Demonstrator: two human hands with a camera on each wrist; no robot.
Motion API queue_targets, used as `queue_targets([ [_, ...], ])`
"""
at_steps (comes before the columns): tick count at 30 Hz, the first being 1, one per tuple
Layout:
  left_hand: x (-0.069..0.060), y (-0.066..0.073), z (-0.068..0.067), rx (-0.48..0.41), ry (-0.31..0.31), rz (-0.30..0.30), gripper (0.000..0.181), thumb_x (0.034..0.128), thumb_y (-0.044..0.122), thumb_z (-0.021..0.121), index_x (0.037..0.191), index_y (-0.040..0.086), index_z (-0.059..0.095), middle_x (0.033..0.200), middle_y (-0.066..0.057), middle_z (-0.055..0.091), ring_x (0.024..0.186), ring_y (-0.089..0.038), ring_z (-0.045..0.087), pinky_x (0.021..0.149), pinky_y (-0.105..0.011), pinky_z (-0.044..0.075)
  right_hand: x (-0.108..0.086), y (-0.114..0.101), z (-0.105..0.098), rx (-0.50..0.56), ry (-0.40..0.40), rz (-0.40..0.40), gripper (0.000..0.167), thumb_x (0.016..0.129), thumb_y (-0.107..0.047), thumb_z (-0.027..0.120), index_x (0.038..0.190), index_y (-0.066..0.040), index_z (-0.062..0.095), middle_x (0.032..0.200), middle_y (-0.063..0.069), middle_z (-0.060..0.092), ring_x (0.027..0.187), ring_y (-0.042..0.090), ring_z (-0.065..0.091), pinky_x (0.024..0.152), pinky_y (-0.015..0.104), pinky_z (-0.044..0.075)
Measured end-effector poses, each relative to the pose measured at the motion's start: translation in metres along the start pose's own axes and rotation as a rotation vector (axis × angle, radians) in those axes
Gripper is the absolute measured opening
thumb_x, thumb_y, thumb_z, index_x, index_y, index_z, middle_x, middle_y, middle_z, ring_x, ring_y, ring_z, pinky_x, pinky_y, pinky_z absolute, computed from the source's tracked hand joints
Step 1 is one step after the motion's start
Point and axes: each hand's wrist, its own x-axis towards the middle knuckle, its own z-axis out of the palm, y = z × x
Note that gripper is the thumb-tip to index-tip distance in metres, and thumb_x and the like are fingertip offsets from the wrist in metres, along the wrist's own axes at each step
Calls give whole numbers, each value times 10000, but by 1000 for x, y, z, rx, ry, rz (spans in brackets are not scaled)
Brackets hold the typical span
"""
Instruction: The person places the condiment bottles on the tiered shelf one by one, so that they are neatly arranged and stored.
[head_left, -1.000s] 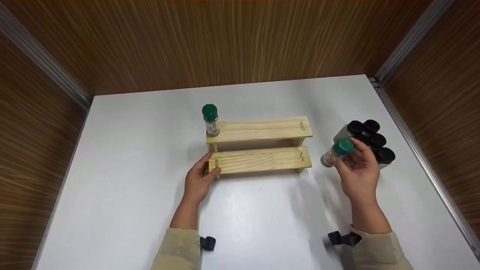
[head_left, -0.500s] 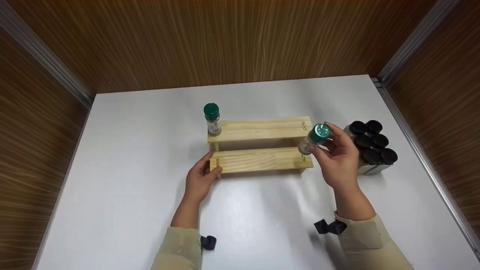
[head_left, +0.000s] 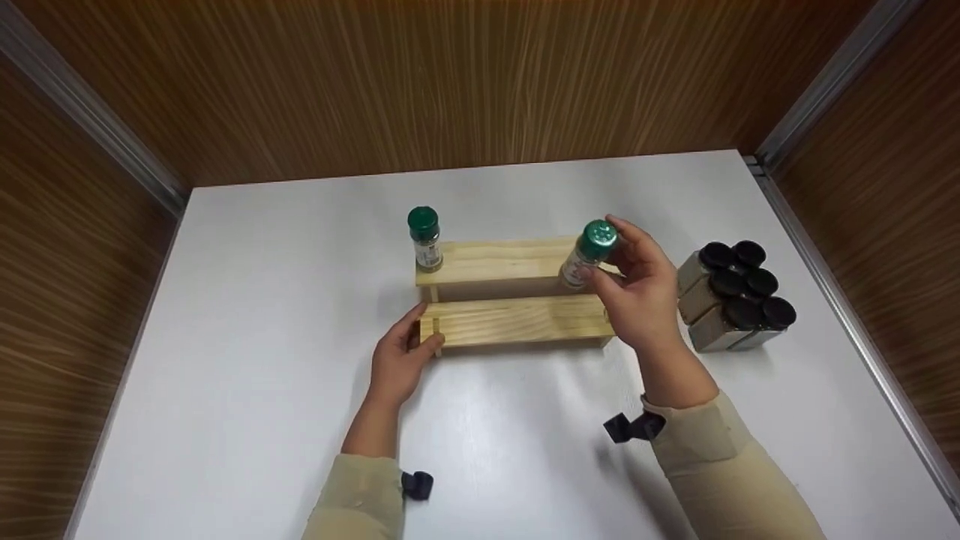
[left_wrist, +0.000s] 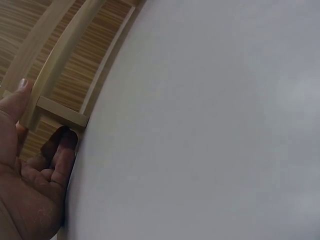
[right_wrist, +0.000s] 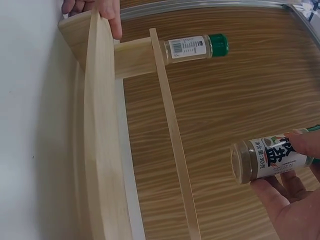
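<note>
White table (head_left: 247, 337) beneath a two-tier wooden rack (head_left: 517, 319) and, right of it, six black-capped jars (head_left: 729, 284)

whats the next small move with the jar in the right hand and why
Probably bring the held jar left and down beside the standing jar on the upper shelf: the right hand has it tilted in the air, with bare space there; the left hand grips the lower shelf.

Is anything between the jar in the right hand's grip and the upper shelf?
Nothing visible is. The held jar, tilted in the right hand's grip, has open air towards the upper shelf. The other green-capped jar stands apart, at the shelf's left end. That grip hides the shelf's right end in the head view.
</note>
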Motion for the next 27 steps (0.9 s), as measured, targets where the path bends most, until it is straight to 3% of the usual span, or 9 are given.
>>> queue_targets([
  [7,1,0,1,3,-9,-6,621,962,109,803,1533,65,563,1613,-197,460,1497,-361,409,1205,-462,361,13,1,19,9,-65,-2,613,854,172,764,1428,78,571,1250,124,714,1082,185,701,931,295,583],
  [15,2,3,1,-14,-7,-19,620,950,73,806,1523,53,570,1628,-194,441,1522,-360,372,1226,-440,332,25,7,41,33,-123,60,599,868,194,749,1427,70,574,1257,160,686,1113,225,699,930,319,593],
  [27,1,3,4,0,-5,0,623,949,73,806,1524,51,568,1588,-183,498,1440,-346,483,1150,-427,419,37,15,67,0,-196,147,568,896,177,739,1419,44,561,1306,173,667,1181,306,667,987,368,570],
])
